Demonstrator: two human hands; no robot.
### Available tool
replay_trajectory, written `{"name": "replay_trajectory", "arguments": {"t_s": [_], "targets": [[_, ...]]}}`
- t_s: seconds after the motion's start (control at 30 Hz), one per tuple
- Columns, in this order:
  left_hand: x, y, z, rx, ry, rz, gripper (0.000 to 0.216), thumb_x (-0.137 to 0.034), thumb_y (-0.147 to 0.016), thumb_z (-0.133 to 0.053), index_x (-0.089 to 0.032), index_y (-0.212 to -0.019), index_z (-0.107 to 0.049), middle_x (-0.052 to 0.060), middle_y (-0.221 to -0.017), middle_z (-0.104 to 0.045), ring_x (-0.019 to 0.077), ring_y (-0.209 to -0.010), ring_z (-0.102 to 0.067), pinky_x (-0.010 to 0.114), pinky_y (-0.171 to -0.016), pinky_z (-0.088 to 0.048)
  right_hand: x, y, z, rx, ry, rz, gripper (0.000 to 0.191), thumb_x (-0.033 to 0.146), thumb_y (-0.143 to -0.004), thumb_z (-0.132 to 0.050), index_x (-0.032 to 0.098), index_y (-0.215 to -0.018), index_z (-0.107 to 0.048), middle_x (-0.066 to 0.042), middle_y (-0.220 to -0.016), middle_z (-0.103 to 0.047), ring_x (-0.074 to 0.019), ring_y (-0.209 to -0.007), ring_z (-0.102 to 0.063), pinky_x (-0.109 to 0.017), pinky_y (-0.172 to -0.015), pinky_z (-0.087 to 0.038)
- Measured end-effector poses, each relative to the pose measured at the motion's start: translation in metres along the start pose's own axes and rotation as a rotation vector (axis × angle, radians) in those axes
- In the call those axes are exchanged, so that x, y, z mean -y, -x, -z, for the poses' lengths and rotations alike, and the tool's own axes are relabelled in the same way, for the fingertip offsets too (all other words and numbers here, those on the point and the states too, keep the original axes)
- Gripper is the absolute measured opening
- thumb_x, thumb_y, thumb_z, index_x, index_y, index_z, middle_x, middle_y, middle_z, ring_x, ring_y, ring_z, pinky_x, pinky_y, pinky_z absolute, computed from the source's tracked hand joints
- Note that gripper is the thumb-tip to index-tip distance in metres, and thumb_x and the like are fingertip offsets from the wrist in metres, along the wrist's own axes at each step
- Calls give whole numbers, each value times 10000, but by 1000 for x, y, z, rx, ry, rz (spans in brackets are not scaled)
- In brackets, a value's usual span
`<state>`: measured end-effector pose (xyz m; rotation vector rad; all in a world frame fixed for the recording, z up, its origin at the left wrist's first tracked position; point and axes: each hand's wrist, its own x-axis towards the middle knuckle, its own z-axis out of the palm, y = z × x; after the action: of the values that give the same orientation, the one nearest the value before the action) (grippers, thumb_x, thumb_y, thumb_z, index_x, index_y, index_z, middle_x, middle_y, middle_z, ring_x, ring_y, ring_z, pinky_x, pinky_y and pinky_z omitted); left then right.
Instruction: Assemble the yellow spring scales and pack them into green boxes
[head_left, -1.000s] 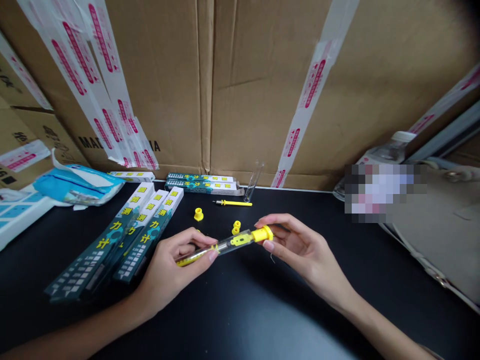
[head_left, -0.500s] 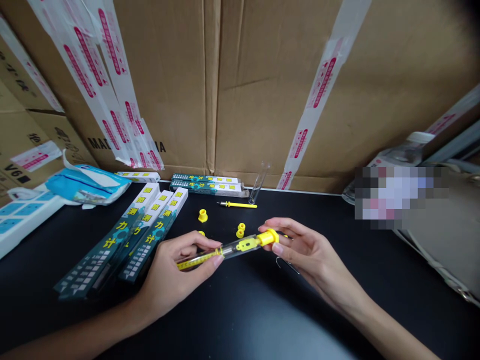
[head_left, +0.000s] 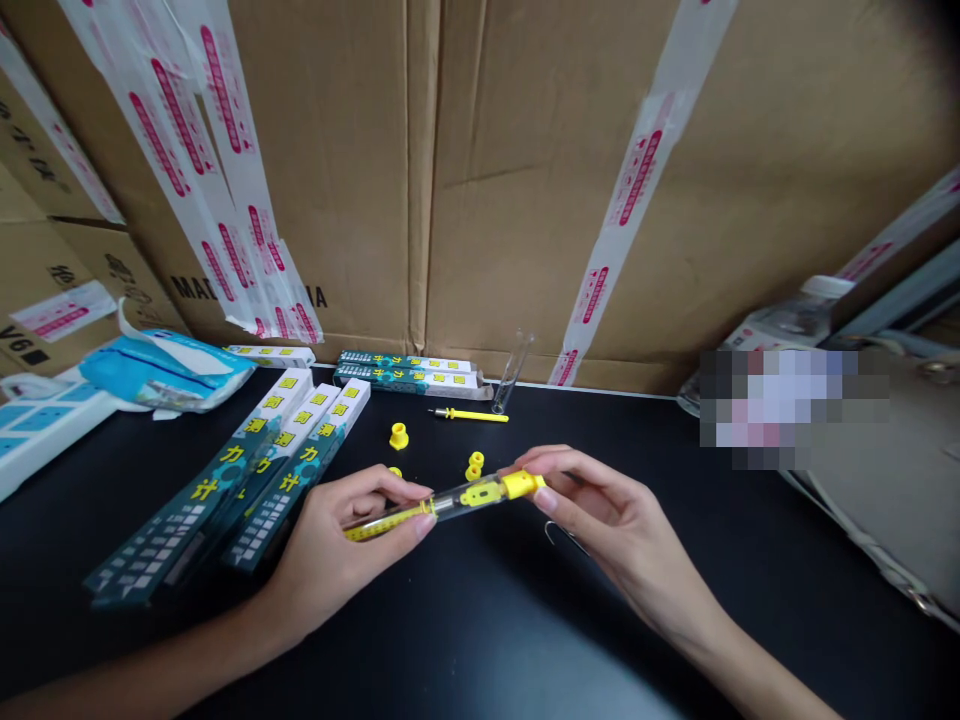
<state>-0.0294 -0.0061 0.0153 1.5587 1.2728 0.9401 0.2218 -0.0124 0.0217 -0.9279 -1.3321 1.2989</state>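
Note:
My left hand [head_left: 341, 545] pinches the scale end of a clear tube with yellow inner parts [head_left: 442, 502], held level above the black table [head_left: 480, 640]. My right hand [head_left: 600, 510] grips the yellow cap [head_left: 523, 484] at the tube's other end, fingers closed round it. A thin metal hook [head_left: 564, 538] shows under my right fingers. Small yellow caps [head_left: 398, 436] [head_left: 475, 466] and a yellow rod [head_left: 469, 415] lie on the table just beyond the tube.
Several dark green and white boxes [head_left: 255, 470] lie to the left, more [head_left: 409, 368] at the back. An empty clear tube [head_left: 513, 372] leans on the cardboard box wall [head_left: 465, 180]. A blue packet [head_left: 161, 365] lies at far left, a plastic bottle [head_left: 787, 320] at right.
The tube and both hands have stayed nearly in place; the yellow cap sits a little closer into my right fingers. The camera view shifted slightly.

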Motion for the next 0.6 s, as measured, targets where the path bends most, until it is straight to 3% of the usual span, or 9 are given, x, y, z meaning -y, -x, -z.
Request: {"name": "replay_trajectory", "arguments": {"t_s": [0.3,0.6], "targets": [[2,-1,0,40,9,52,202,-365,-751,-721,-181,-817,-670,67,-875,-779,206,-739,-735,240,-634,-560,0,-2,-4,3,-66,-34,184,215,-813,-772,265,-982,-721,-13,-1061,-684,-138,-948,-644,-226,-834,-528],[4,-2,-1,44,-21,69,211,-375,-751,-712,-180,-811,-656,72,-872,-774,212,-744,-735,243,-625,-557,1,-3,-5,-36,-1,-22,172,290,-821,-759,225,-975,-715,-59,-1078,-709,-198,-997,-670,-310,-890,-550]]}}
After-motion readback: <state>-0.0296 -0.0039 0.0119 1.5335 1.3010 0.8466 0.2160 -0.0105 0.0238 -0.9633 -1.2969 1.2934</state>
